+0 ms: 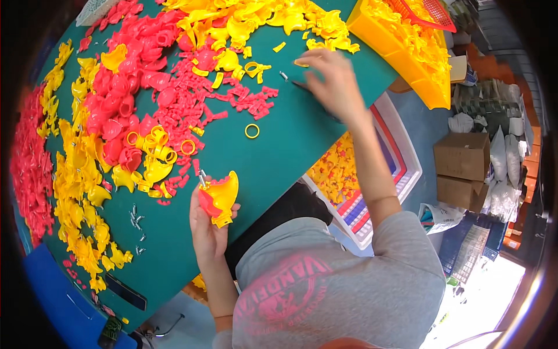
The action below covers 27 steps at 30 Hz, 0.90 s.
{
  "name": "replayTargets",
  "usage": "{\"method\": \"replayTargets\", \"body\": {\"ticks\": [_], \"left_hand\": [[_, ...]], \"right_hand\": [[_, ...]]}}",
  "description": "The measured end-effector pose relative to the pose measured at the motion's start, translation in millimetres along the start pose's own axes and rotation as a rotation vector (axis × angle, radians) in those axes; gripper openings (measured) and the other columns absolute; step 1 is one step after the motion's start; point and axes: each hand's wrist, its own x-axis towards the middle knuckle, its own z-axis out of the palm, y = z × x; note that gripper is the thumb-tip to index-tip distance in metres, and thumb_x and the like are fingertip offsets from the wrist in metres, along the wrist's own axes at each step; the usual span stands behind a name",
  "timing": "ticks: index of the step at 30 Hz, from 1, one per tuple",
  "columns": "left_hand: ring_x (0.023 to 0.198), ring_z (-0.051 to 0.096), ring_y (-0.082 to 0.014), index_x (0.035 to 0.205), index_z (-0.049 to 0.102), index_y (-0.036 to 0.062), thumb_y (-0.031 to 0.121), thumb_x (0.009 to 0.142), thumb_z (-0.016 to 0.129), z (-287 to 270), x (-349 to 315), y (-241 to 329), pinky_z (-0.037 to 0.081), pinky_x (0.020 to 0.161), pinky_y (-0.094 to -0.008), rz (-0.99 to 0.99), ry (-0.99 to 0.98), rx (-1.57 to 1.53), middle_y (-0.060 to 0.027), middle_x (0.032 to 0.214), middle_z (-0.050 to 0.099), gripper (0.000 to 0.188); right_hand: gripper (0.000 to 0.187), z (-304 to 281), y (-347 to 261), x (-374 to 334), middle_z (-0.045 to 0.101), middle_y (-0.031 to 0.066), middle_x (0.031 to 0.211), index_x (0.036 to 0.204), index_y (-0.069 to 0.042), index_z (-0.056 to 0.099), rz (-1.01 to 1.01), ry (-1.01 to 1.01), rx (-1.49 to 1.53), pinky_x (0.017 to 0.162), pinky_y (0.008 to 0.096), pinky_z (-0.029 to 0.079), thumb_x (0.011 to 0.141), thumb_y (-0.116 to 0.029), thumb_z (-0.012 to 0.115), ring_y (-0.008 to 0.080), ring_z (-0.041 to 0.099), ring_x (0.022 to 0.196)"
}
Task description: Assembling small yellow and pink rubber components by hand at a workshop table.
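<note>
My left hand is closed round a yellow and red plastic shell part. A small silver metal pin sticks up at the upper left of that part. Farther right, my right hand is over the table's right side, its fingers smeared by motion. At its fingertips shows a small yellow piece; whether it is gripped I cannot tell. Beside the thumb is a dark slim object, and a loose silver pin lies left of it. A yellow ring lies between the two hands.
Piles of red parts and yellow parts cover the left and far side of the green table. Loose pins lie near left. A yellow bin stands far right; a white crate of small pieces stands beside the table.
</note>
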Motion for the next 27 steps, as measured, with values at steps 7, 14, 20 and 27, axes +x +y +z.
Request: {"method": "replayTargets", "body": {"ticks": [7,14,20,27], "left_hand": [[0.083,0.061,-0.0263,0.132,0.025,0.0034,0.041,0.084,0.057,-17,-9,8,0.053,0.066,-0.0314,0.05,0.123,0.04,-0.0146,0.115,0.051,0.069],[0.092,0.06,-0.0326,0.134,0.023,0.0022,0.028,0.069,0.076,-40,-31,20,0.056,0.072,-0.0355,0.155,0.07,-0.089,-0.0231,0.128,0.04,0.087],[0.095,0.06,-0.033,0.134,0.026,0.0015,0.025,0.063,0.081,-48,-44,24,0.055,0.072,-0.0369,0.197,0.032,-0.109,-0.0256,0.13,0.038,0.093],[0.108,0.053,-0.0292,0.132,0.028,0.0012,0.019,0.063,0.08,-40,-47,23,0.053,0.08,-0.0402,0.192,0.191,0.075,-0.0171,0.125,0.043,0.088]], "right_hand": [[0.019,15,67,-6,0.058,0.0057,0.092,0.091,-0.008,0.064,0.108,0.038,-0.098,0.073,0.0305,0.045,0.072,-0.006,0.065,0.0237,0.057,0.083],[0.016,34,-89,-33,0.063,0.0098,0.086,0.095,0.001,0.054,0.666,-0.774,1.598,0.066,0.027,0.053,0.083,-0.008,0.06,0.0184,0.065,0.075],[0.018,34,-106,-43,0.063,0.0088,0.083,0.095,0.0,0.058,0.786,-1.014,1.24,0.06,0.0246,0.051,0.082,-0.011,0.062,0.0153,0.064,0.072],[0.063,30,-149,-55,0.045,0.009,0.127,0.121,-0.008,0.049,-0.181,-0.606,0.442,0.101,0.04,0.031,0.066,-0.022,0.075,0.0276,0.041,0.119]]}}
